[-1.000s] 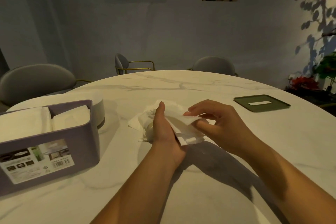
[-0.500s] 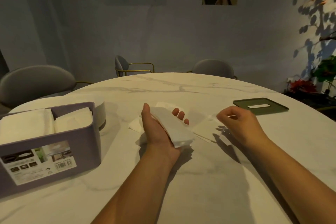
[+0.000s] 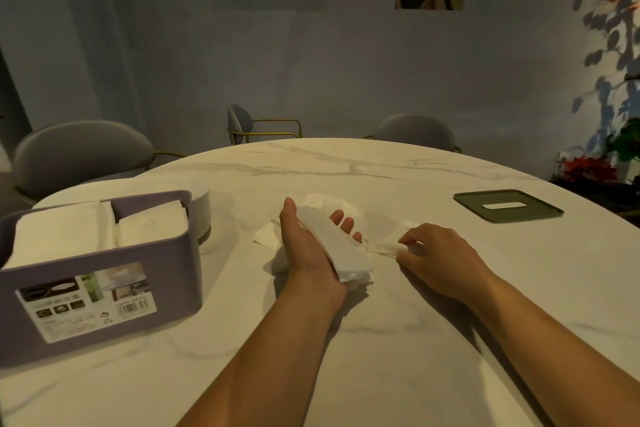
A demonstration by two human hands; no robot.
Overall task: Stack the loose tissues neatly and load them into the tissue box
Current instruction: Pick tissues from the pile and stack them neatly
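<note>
Presently one tissue box (image 3: 104,288) stands on the marble table (image 3: 381,357), and all positions below are given from it.

Counts:
- The box is lavender with rounded corners and no lid on it. It has two compartments, each holding one white tissue pile that rises to the rim.
- One folded stack (image 3: 343,250) sits to the right of the box.
- One single tissue (image 3: 384,246) lies further right.
- Several loose tissues (image 3: 268,236) lie flat between the box and the stack. They overlap, so their number cannot be settled.
- One dark green lid (image 3: 507,210) with one slot lies far right of the box, well apart from it.
- One round white object (image 3: 204,211) stands just behind the box.
- Three grey chairs (image 3: 83,149) stand beyond the box.

Hands:
- The left hand (image 3: 308,253), right of the box, lies palm up and grips the folded stack. Its thumb runs along one long edge, and its fingertips show past the other.
- The right hand (image 3: 440,260), further right, has curled fingers that pinch the single tissue at table level.

Task item: the folded stack is white, long and narrow, with its layered edges roughly aligned.

Markings: one label (image 3: 86,302) on the box's near wall carries a barcode and small product pictures. Its print is too small to read.
</note>
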